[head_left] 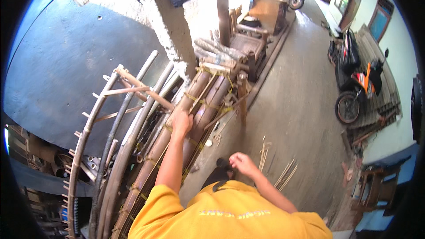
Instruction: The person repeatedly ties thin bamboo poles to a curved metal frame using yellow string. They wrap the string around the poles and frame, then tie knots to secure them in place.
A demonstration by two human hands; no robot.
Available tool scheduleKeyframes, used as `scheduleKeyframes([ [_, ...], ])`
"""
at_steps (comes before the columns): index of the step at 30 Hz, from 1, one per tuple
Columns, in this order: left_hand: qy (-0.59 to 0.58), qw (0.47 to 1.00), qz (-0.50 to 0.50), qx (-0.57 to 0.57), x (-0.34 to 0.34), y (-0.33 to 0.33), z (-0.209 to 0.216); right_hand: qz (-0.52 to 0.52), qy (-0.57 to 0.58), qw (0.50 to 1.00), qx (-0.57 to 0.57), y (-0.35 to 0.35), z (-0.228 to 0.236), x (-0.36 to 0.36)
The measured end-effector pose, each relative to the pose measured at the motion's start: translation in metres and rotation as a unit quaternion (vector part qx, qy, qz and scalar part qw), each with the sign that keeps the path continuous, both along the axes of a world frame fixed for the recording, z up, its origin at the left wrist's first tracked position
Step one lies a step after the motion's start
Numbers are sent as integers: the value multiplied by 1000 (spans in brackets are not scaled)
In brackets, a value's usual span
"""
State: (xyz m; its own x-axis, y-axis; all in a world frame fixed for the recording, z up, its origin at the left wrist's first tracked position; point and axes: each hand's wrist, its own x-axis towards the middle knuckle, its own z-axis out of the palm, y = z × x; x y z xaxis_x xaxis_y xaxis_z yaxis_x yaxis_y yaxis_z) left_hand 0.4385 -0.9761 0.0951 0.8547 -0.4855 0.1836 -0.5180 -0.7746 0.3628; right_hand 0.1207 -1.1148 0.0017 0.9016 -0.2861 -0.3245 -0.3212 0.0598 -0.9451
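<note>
Rests the left hand (181, 121) on top of the long bamboo tubes (206, 114), fingers bent and nearly closed, probably to steady them; cannot tell of any thin strip pinched beneath. Holds the right hand (242, 163) out on the other side, above the floor (301, 119), loosely curled and well apart from the tubes, perhaps just for balance; cannot make out anything in its grasp. Has the tubes laid lengthwise, side by side, in front and to the left of the yellow shirt (239, 212), bound at intervals with yellow ties (209, 103), presumably against rolling or spreading. Beyond them, toward the dark wall (102, 40), has a pegged bamboo pole (88, 124) and plain poles (118, 177) running roughly alongside, likely stored there for their length. On the floor to the right, has 2 small groups of thin strips (285, 175), perhaps set down for easy reach. Farther right, has an orange motorcycle (365, 82) parked near the pale wall (403, 110), seemingly to leave the passage free.
</note>
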Motion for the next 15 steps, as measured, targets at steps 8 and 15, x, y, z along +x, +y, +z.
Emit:
scheduleKeyframes([
  [8, 84, 989, 48, -115, 22, -29, -8, 141, 40, 989, -20, -65, 22, 105],
  [15, 178, 977, 74, -93, 30, -39, -11, 64, 96, 911, 396, -96, 60, 228],
])
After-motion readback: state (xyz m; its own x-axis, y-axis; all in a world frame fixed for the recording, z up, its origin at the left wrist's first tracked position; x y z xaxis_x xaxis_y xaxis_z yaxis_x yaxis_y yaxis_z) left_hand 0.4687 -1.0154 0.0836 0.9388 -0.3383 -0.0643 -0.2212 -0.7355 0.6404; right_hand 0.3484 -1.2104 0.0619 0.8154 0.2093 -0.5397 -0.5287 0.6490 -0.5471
